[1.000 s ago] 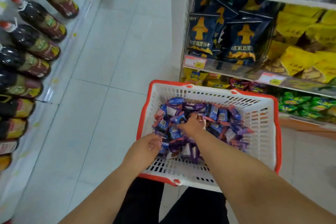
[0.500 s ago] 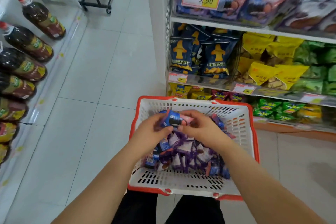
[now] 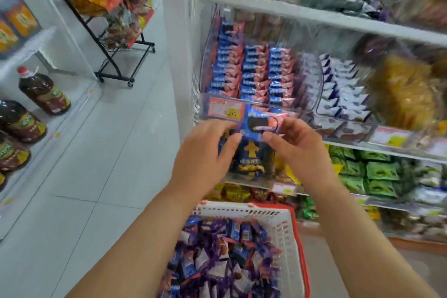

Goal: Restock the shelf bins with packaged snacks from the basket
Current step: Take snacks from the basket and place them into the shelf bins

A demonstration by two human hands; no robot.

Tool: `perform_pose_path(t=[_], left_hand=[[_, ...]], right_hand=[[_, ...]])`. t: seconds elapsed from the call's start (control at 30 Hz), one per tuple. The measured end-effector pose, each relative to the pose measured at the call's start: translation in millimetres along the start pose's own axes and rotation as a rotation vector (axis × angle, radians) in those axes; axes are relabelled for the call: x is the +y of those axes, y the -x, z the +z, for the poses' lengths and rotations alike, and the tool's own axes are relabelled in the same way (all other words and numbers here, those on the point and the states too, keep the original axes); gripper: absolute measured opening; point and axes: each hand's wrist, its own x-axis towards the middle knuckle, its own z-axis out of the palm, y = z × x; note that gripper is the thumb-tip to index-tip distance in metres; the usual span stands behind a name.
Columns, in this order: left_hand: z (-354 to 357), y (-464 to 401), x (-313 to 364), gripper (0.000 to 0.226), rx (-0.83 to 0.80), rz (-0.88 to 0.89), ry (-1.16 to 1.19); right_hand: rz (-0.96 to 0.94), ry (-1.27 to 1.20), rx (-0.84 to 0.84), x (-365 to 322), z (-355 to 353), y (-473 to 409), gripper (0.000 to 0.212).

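Note:
A blue and pink cookie packet (image 3: 262, 121) is held up between both hands in front of the shelf. My left hand (image 3: 205, 150) pinches its left end and my right hand (image 3: 296, 145) pinches its right end. Just behind it stands a clear shelf bin (image 3: 319, 80) with rows of the same blue and pink packets (image 3: 251, 75). Below my arms, the white basket with a red rim (image 3: 287, 232) holds a heap of blue and purple snack packets (image 3: 222, 261).
White and purple packets (image 3: 343, 89) fill the neighbouring bin, with yellow snacks (image 3: 406, 94) further right. Lower shelves carry dark blue bags (image 3: 251, 157) and green bags (image 3: 379, 172). Oil bottles (image 3: 43, 92) line the left floor shelf. A black wheeled rack (image 3: 116, 55) stands in the tiled aisle.
Both hands have lifted the packet out of the basket up to the level of the cookie bin. The view has tilted upward, bringing the upper shelf into sight.

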Motion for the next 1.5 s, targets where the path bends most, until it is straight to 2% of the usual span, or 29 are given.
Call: perform_pose_path(t=[0.07, 0.13, 0.23, 0.4, 0.63, 1.0, 1.2, 1.5], left_hand=[[-5.6, -29.9, -2.8, 0.042, 0.105, 0.135, -0.224], [-4.6, -53.2, -9.7, 0.048, 0.065, 0.156, -0.450], [4.8, -65.4, -22.9, 0.052, -0.019, 0.142, -0.571], [11.9, -60.3, -31.8, 0.052, -0.008, 0.142, -0.550], [8.8, -60.9, -38.5, 0.064, -0.046, 0.176, -0.541], [9.7, -60.6, -40.2, 0.066, -0.040, 0.169, -0.516], [8.4, -59.9, -40.5, 0.067, -0.053, 0.175, -0.530], [8.4, -60.6, -39.3, 0.069, -0.087, 0.158, -0.540]], right_hand=[[-0.056, 0.003, 0.053, -22.3, -5.9, -32.4, 0.015], [-0.105, 0.023, 0.091, -37.4, -3.8, -65.8, 0.017], [-0.117, 0.013, 0.098, -41.6, 8.4, -120.7, 0.022], [-0.005, 0.109, 0.128, -25.9, 31.0, -217.3, 0.023], [-0.030, 0.176, 0.161, -12.0, 57.4, -284.6, 0.025], [-0.072, 0.331, 0.176, -13.8, 70.0, -299.7, 0.039], [-0.056, 0.308, 0.188, -13.8, 70.1, -295.0, 0.057], [-0.033, 0.324, 0.189, -17.4, 64.8, -286.7, 0.064]])
